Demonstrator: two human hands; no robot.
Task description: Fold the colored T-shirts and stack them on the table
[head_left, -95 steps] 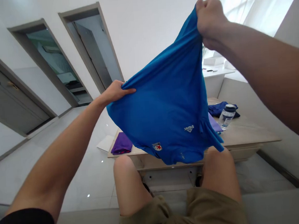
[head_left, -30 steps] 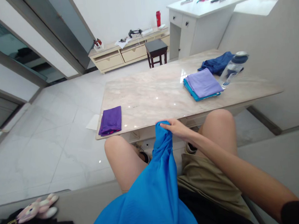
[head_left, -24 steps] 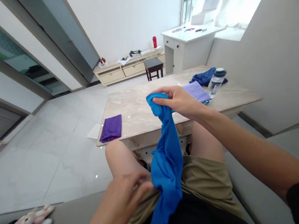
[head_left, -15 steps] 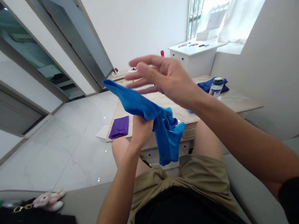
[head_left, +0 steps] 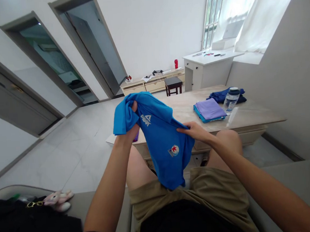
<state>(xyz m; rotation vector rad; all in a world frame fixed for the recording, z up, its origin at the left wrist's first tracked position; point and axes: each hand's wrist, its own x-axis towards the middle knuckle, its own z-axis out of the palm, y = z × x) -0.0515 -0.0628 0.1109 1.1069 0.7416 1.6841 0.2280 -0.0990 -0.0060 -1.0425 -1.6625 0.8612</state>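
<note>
A blue T-shirt (head_left: 157, 141) with a white logo and a round badge hangs between my hands, above my lap and the near table edge. My left hand (head_left: 133, 126) grips it near the sleeve at the upper left, its fingers partly covered by the cloth. On the other side, my right hand (head_left: 192, 130) pinches the shirt's edge between thumb and fingers. To the right on the table lies a folded stack with a lavender cloth (head_left: 210, 108) on top and blue cloth under it. Behind the shirt, a dark purple cloth (head_left: 136, 136) shows only a sliver.
The pale table (head_left: 251, 112) also bears a water bottle (head_left: 231, 100) and dark blue clothing (head_left: 219, 96). Beyond it stand a dark stool (head_left: 173, 83), a low cabinet (head_left: 152, 84) and a white desk (head_left: 209, 60). Black clothing (head_left: 32, 225) and a pink plush toy (head_left: 58, 199) lie at left.
My right hand, raised and spread before, has come down and taken hold of the shirt's edge. The bunched shirt now hangs opened out with its prints showing. The view has shifted slightly.
</note>
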